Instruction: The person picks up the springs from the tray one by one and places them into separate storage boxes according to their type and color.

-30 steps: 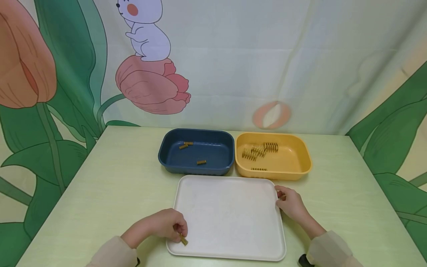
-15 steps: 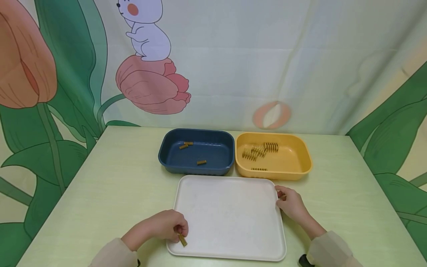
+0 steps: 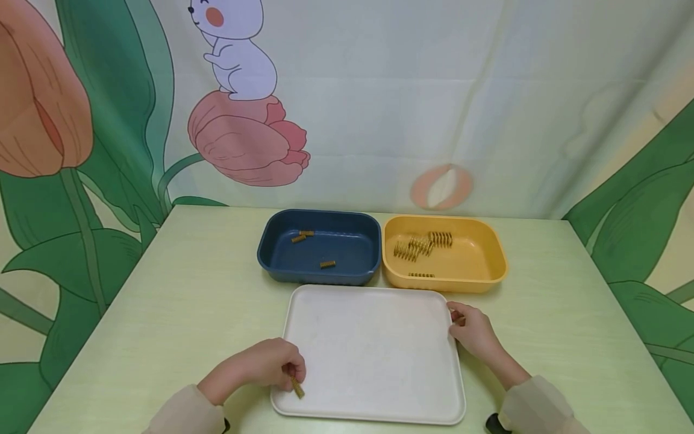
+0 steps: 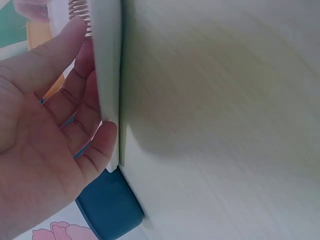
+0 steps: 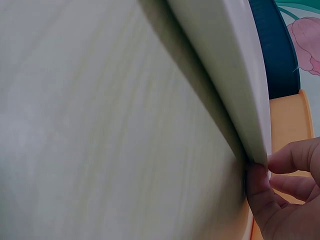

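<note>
A white rectangular tray (image 3: 374,355) lies on the table in front of me. Over its near left corner, my left hand (image 3: 276,363) pinches a small brass coil spring (image 3: 297,389) between thumb and finger. The same spring (image 4: 79,15) shows at the thumb tip in the left wrist view, partly cut off by the frame. At the tray's right edge, my right hand (image 3: 474,331) grips the rim with thumb and fingers. In the right wrist view the thumb (image 5: 259,187) presses the outer side of the tray wall.
A dark blue bin (image 3: 320,277) behind the tray holds 3 small springs. Beside it on the right, a yellow bin (image 3: 472,283) contains several larger springs. A printed curtain (image 3: 368,120) hangs along the table's back edge.
The spring in my left fingers has tilted very slightly, and the left hand has shifted only a little. My right hand stays at the tray's edge.
</note>
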### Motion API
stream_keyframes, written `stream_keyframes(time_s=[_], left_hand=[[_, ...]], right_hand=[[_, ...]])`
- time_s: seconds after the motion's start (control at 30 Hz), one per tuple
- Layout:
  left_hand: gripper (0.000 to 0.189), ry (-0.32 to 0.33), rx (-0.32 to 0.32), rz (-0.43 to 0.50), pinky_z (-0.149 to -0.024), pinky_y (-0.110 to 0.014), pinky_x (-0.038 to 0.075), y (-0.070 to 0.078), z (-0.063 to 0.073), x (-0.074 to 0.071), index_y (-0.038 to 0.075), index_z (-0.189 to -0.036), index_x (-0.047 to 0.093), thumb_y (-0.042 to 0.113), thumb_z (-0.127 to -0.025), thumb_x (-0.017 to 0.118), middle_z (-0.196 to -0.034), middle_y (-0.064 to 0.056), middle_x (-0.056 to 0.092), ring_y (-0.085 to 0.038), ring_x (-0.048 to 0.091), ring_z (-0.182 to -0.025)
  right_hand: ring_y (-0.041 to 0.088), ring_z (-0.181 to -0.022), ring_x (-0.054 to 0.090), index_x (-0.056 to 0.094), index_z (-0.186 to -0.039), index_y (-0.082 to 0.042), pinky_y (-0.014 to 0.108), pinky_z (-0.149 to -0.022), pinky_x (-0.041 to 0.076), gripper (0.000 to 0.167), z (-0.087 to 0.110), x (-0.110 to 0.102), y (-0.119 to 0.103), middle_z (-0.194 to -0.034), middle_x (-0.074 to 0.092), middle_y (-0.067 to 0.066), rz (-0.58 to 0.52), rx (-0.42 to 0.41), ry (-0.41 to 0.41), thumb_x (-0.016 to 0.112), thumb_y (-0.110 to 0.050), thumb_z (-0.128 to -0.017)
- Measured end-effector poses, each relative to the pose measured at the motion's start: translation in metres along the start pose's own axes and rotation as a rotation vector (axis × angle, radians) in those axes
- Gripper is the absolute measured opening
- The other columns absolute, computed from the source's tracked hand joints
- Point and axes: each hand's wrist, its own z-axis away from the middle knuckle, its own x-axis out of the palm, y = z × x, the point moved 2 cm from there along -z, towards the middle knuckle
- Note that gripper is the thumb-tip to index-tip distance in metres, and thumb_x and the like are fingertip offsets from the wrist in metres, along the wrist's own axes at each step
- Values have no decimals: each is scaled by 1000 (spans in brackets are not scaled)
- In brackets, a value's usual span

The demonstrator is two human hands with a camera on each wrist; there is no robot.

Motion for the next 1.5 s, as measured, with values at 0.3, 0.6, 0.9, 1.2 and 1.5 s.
stream_keyframes(time_s=[0.3,0.6,0.9,1.2,1.5], left_hand=[[11,9,12,-11,-60,-18,36,2,-1,-3,14,-69,63,3,-70,68,-65,8,52,0,42,-62],[26,-12,-3,29,-60,-17,38,2,2,-2,14,-72,66,-9,-64,57,-69,8,55,1,42,-63],[33,-41,-30,30,-60,-16,38,2,3,1,14,-71,66,-14,-59,55,-70,9,54,-1,42,-63],[14,-25,5,62,-59,-17,38,0,3,2,13,-70,64,-1,-68,63,-66,11,51,1,43,-63],[32,-62,7,14,-62,-17,37,2,7,0,14,-73,63,-14,-59,54,-70,9,48,-3,41,-65]], right_hand=[[19,-74,52,51,-117,9,24,-61,43,47,0,-1,-1,-88,57,14,5,-8,3,51,6,-70],[19,-75,53,51,-116,9,24,-61,43,47,1,-1,-2,-89,57,14,2,-11,1,51,6,-70],[19,-75,52,50,-118,9,25,-61,44,47,1,0,-2,-89,56,15,-6,10,-9,52,6,-71],[19,-76,51,49,-119,9,24,-61,44,47,-1,1,0,-90,56,14,3,11,-12,52,5,-72],[19,-75,51,50,-118,8,23,-60,43,47,-2,2,2,-89,56,13,12,8,-7,52,5,-71]])
